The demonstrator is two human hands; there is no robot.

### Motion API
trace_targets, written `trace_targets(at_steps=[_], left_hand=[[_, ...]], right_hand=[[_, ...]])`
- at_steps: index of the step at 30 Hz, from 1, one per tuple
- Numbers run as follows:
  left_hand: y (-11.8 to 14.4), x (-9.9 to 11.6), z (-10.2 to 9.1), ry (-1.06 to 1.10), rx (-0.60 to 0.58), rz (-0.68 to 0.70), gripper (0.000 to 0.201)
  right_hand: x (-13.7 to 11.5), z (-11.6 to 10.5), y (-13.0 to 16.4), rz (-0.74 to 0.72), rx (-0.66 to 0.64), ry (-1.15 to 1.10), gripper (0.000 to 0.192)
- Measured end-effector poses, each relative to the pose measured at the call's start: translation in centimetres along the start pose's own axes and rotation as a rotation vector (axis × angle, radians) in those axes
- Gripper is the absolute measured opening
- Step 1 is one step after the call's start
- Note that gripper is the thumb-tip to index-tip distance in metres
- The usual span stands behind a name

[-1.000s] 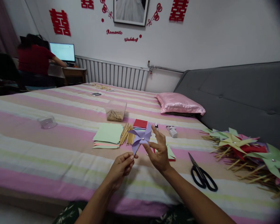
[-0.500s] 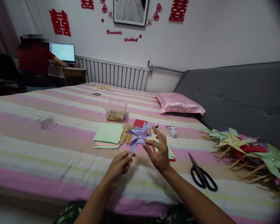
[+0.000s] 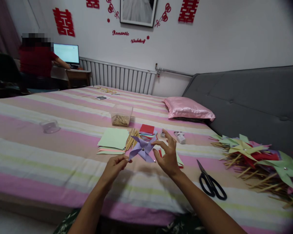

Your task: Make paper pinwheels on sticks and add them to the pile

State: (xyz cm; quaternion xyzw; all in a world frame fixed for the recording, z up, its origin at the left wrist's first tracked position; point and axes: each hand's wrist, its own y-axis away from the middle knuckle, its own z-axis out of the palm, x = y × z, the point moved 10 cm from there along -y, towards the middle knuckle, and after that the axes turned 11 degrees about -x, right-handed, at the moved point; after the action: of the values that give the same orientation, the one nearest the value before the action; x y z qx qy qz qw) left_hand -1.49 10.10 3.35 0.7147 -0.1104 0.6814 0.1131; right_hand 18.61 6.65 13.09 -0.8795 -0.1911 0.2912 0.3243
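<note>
A purple paper pinwheel (image 3: 138, 152) with a shiny pin at its centre is held above the bed. My left hand (image 3: 116, 167) pinches the tip of its lower left blade between thumb and fingers. On the other side, my right hand (image 3: 168, 156) has its fingers apart, the fingertips at the right blade; whether they touch it I cannot tell. Behind the pinwheel lie a bundle of thin sticks (image 3: 132, 138) and a stack of small coloured paper squares (image 3: 146, 129). Larger pale green sheets (image 3: 113, 139) are piled to the left. More folded paper is partly hidden behind my right hand.
Black-handled scissors (image 3: 211, 182) lie to the right. Finished pinwheels on sticks (image 3: 256, 156) are heaped by the grey headboard (image 3: 246, 97). A clear box of sticks (image 3: 121, 116), a clear lid-like piece (image 3: 50, 126) and a pink pillow (image 3: 188, 108) rest farther back. A person (image 3: 36, 61) sits at a monitor.
The pinwheel has turned and shifted a little left and down. My left hand has moved left with it, while the right hand's fingers have shifted slightly beside it.
</note>
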Motion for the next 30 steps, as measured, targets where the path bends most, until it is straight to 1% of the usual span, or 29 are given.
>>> trace_targets(at_steps=[4,6,10,13,16,19,23,30], left_hand=[[0.1,0.2,0.1,0.014,-0.044,-0.010,0.023],[0.1,0.1,0.3,0.032,-0.065,-0.021,0.024],[0.0,-0.5,1.0,0.075,-0.117,-0.040,0.026],[0.0,-0.7,1.5,0.108,-0.154,-0.036,0.026],[0.1,-0.8,1.9,0.134,-0.181,-0.036,0.026],[0.1,-1.0,2.2,0.157,-0.192,-0.048,0.025],[0.0,-1.4,2.5,0.183,-0.204,-0.070,0.024],[0.2,-1.3,3.3,0.239,-0.218,-0.094,0.025]], right_hand=[[-0.6,0.0,-0.2,-0.030,-0.022,-0.011,0.010],[-1.0,0.0,-0.3,-0.056,-0.044,-0.028,0.007],[-1.3,0.1,-0.3,-0.086,-0.063,-0.077,0.010],[-1.1,0.1,-0.3,-0.094,-0.057,-0.119,0.014],[-0.9,0.1,-0.3,-0.099,-0.039,-0.162,0.013],[-1.1,0.0,-0.2,-0.113,-0.019,-0.187,0.010],[-1.2,0.0,-0.2,-0.111,-0.025,-0.192,0.007],[-1.1,0.1,0.1,-0.106,-0.004,-0.171,0.015]])
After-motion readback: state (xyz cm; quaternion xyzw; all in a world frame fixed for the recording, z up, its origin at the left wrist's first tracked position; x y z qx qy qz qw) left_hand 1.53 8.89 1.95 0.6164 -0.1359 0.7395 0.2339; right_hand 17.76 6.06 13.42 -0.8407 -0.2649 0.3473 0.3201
